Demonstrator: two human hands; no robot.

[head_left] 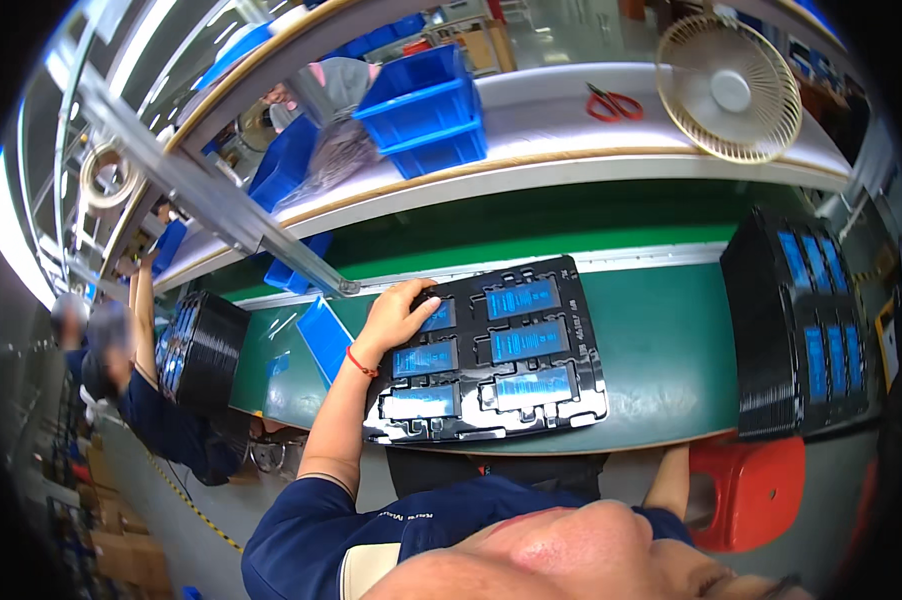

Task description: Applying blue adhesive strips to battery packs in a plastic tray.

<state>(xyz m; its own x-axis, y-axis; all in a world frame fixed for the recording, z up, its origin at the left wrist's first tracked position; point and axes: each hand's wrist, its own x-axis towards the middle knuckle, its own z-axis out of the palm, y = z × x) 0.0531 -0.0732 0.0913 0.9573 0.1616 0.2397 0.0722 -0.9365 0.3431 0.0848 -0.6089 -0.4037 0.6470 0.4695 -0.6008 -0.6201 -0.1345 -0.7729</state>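
Note:
A black plastic tray (476,350) lies on the green work table, with blue-labelled flat battery packs (528,341) in its pockets. My left hand (399,316) reaches over the tray's far left corner, a red cord round its wrist. Its thumb and fingers are closed at the far left battery pack (437,317), partly covering it. That pack still sits in its pocket. Only my right forearm (668,480) shows, beyond the table's near edge; the right hand is hidden.
Stacked black trays stand at the right (806,330) and left (206,345). A blue bin (326,335) lies left of my tray. On the shelf above are blue bins (421,110), red-handled scissors (613,104) and a cream basket (731,90). A red stool (761,490) stands right; a co-worker (171,425) sits left.

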